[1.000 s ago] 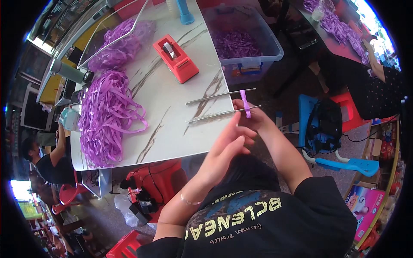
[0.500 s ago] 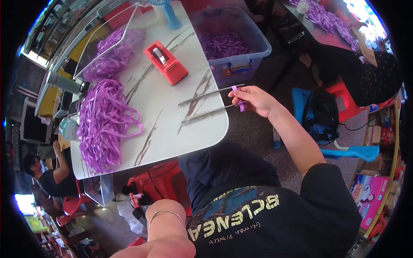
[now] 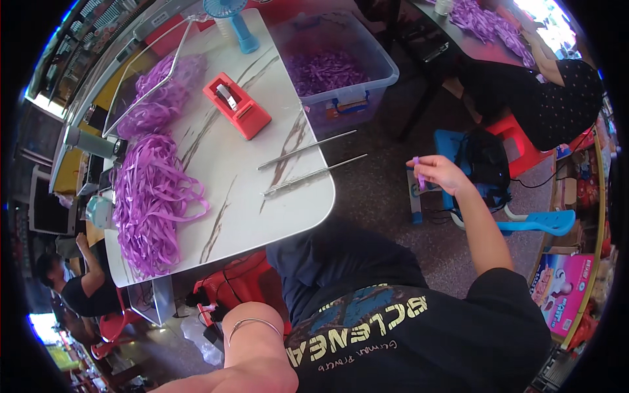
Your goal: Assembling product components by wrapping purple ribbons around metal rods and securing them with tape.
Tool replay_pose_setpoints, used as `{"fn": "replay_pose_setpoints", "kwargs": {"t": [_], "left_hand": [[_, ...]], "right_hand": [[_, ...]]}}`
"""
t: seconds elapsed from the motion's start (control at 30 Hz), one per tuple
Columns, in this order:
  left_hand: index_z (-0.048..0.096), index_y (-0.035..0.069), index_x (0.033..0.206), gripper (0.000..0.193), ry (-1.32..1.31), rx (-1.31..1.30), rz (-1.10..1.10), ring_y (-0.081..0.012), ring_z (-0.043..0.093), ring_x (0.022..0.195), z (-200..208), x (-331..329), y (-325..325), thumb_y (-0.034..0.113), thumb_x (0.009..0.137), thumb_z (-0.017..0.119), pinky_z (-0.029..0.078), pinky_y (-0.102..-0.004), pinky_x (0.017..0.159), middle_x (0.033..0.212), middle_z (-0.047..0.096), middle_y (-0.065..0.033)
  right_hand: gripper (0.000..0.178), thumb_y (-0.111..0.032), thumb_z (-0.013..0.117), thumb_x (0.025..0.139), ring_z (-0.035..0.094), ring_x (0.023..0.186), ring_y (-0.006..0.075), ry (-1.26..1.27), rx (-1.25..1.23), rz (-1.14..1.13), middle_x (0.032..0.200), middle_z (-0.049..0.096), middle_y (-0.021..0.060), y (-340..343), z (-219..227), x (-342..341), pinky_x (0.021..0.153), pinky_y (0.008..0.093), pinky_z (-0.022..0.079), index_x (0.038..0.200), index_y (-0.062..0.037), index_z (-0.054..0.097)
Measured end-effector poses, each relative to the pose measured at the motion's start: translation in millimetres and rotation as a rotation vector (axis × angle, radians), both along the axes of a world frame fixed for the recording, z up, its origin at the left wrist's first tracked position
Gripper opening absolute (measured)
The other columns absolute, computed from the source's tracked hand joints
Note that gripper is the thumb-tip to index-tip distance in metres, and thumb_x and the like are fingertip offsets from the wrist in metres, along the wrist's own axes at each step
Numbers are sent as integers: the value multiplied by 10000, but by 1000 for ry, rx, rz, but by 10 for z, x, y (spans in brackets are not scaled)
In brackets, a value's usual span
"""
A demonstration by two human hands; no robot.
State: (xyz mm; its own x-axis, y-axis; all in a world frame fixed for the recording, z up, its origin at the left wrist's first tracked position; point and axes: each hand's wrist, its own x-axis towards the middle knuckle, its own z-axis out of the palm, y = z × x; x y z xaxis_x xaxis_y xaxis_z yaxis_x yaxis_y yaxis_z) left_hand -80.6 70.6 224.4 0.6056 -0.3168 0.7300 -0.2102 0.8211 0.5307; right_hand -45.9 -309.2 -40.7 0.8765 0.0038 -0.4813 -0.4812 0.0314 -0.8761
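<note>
My right hand (image 3: pixel 442 173) is out past the table's right edge, fingertips pinched on a small purple ribbon loop (image 3: pixel 420 178). To its left, two thin metal rods (image 3: pixel 318 174) stick out over the edge of the marbled white table (image 3: pixel 236 170), side by side and apart from the hand. My left hand (image 3: pixel 254 316) is low in the view beside my shirt, a bracelet round its wrist; its fingers are hidden. A big heap of purple ribbon (image 3: pixel 154 203) lies along the table's left side.
A red tape dispenser (image 3: pixel 237 105) and a blue fan (image 3: pixel 242 33) stand on the table. Beyond its right edge is a clear bin (image 3: pixel 347 92) with purple ribbon pieces. A blue chair (image 3: pixel 537 223) is at right. Other people sit at far right and far left.
My right hand has moved right, away from the rods, and the purple ribbon loop has come off their ends with it. The rods stay on the table; my left arm has barely moved.
</note>
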Motion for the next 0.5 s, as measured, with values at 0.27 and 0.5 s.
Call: {"fn": "replay_pose_setpoints", "kwargs": {"t": [0.27, 0.5], "left_hand": [[670, 117, 898, 171, 29, 42, -165, -107, 489, 934, 18, 108, 103, 42, 753, 621, 429, -217, 771, 1003, 624, 46], [650, 59, 859, 134, 95, -22, -226, -112, 527, 925, -63, 158, 191, 3, 755, 587, 440, -207, 785, 1010, 626, -12]], "right_hand": [[292, -143, 650, 785, 590, 781, 119, 11, -33, -65, 853, 632, 75, 374, -118, 106, 719, 234, 451, 1006, 41, 598], [219, -108, 650, 768, 597, 746, 116, 39, -186, 384, 843, 625, 48, 546, -263, 386, 733, 248, 444, 958, -5, 612]]}}
